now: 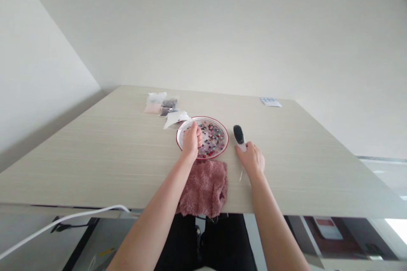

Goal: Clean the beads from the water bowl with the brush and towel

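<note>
A white plate with a red rim [227,140] holds many small coloured beads [211,137]. My left hand [191,139] is closed in a fist over the plate's left side; what its fingers hold, if anything, is hidden. To the right of the plate, my right hand [252,157] grips the white handle of a brush [238,134] with dark bristles, its head pointing away from me. A folded pinkish-brown plush cloth [205,188] lies in front of the plate, partly behind my left forearm. Touching the plate's far left edge is a white packet [177,117].
Clear bags with pale pink [153,103] and dark contents [168,106] lie at the back left of the table [95,156]. A blue-and-white packet [270,102] is at the back right. A white cable [79,213] runs along the front left edge. Walls stand behind and left.
</note>
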Demonstrator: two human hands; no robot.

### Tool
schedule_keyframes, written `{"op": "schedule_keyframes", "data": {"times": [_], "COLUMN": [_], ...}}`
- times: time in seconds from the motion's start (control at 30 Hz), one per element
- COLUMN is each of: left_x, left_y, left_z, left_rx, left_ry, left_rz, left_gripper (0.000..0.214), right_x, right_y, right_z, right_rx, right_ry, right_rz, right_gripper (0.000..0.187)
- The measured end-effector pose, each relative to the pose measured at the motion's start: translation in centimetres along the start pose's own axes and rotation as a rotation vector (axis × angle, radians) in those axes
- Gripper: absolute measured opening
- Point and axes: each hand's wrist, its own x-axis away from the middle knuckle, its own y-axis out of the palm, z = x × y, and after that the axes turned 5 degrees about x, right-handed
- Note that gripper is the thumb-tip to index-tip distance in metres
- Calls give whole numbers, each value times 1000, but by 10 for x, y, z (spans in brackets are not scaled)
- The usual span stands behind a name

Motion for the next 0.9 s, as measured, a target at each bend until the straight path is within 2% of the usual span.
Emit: {"op": "schedule_keyframes", "data": {"times": [0.13,0.2,0.27,0.33,0.43,0.5,0.57,0.67,0.73,0.8,0.9], "left_x": [13,24,39,55,77,86,89,87,84,83,83], "left_y": [-6,-9,-10,-11,-11,-12,-15,-22,-25,-27,-28], "left_z": [5,7,5,-1,-15,-24,-32,-36,-37,-36,-36], "left_rx": [-18,-25,-36,-73,-219,-356,-475,-581,-618,-630,-606], "left_ry": [112,152,168,158,132,139,162,197,206,197,174], "left_rz": [3,18,29,27,-4,-17,-15,-13,-25,-34,-30], "left_gripper": [44,45,44,44,43,44,45,44,43,42,41], "right_x": [10,21,38,58,88,99,102,94,88,87,93], "right_y": [-6,-12,-19,-24,-28,-26,-21,-11,-5,1,8], "right_z": [3,2,-2,-8,-16,-17,-13,0,9,13,8], "right_rx": [5,4,7,37,102,85,19,-231,-555,-940,-1418], "right_ry": [12,8,-44,-135,-197,-249,-324,-445,-483,-440,-254], "right_rz": [97,196,212,61,-212,-314,-354,-417,-534,-683,-849], "right_gripper": [37,37,34,43,61,57,43,22,21,23,21]}}
